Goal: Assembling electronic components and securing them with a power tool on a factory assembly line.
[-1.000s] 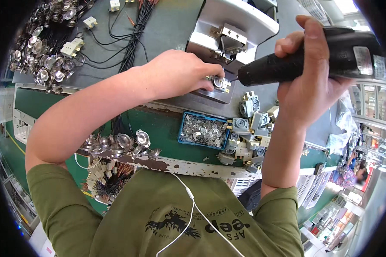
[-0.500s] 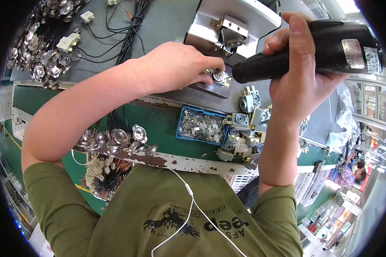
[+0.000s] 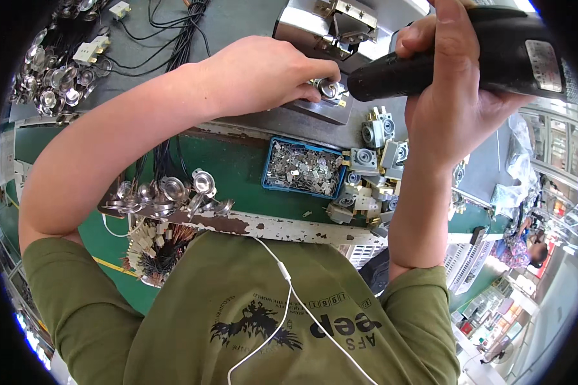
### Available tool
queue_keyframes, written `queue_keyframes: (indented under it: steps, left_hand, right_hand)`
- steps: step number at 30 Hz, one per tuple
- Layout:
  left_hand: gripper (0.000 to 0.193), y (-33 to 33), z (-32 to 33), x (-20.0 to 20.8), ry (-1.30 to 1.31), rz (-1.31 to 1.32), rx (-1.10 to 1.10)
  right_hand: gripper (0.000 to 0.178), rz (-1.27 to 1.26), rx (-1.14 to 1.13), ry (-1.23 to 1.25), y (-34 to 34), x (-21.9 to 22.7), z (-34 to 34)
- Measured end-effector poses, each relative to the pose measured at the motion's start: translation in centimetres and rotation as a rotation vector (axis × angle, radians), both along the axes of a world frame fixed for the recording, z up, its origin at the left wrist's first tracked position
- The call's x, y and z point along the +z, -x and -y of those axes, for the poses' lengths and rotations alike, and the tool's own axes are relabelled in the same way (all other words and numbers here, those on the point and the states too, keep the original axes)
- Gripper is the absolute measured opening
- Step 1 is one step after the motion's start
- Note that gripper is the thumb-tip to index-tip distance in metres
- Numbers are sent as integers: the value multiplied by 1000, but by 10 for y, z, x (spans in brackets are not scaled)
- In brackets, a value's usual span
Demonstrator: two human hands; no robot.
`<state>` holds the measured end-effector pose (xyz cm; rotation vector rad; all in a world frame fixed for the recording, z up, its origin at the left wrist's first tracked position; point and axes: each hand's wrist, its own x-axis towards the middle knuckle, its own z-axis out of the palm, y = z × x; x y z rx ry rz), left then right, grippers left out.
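Both arms reach forward over the bench, the left elbow bent wide so that its forearm slants up and right, the right forearm standing nearly upright. The right hand [image 3: 449, 106] is wrapped around a large black, tapering cylindrical power driver [image 3: 392, 77], held almost level with its narrow end toward the left. The left hand [image 3: 263, 74], palm down, has thumb and forefinger closed on the left side of a small round silver metal part [image 3: 328, 88]. That part sits at the fingertips, above a dark rectangular metal block [image 3: 331, 111], with the driver's nose just to its right; whether the bit touches it is hard to tell. Nearer the body, a shallow blue rectangular plastic tray [image 3: 295, 191] holds many small flat silvery metal pieces [image 3: 302, 168]. Grey-and-cream boxy components [image 3: 364, 158] are heaped beside its right edge.
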<state>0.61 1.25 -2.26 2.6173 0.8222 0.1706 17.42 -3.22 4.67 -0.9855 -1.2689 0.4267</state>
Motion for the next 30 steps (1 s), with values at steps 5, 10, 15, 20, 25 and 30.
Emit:
queue_keyframes:
  steps: [5, 10, 15, 20, 25, 30]
  left_hand:
    - [30, 0, 1, -6, -25, 51, -7]
    - [32, 4, 2, -14, -136, 65, -8]
    - [35, -2, 9, 4, -479, 227, -165]
    - [12, -17, 49, 2, -223, -28, -431]
    - [12, -17, 57, -14, -252, -71, -609]
    - [8, -15, 63, -20, -342, -63, -588]
  right_hand:
    - [16, 124, -7, -18, 1, 0, 4]
    - [17, 235, 115, -130, -3, -7, -14]
    - [18, 183, 116, -120, -61, 11, 18]
    - [19, 99, 138, -128, -77, -4, -7]
    - [21, 63, 182, -198, -66, 16, 1]
    - [23, 20, 251, -304, -83, 44, 2]
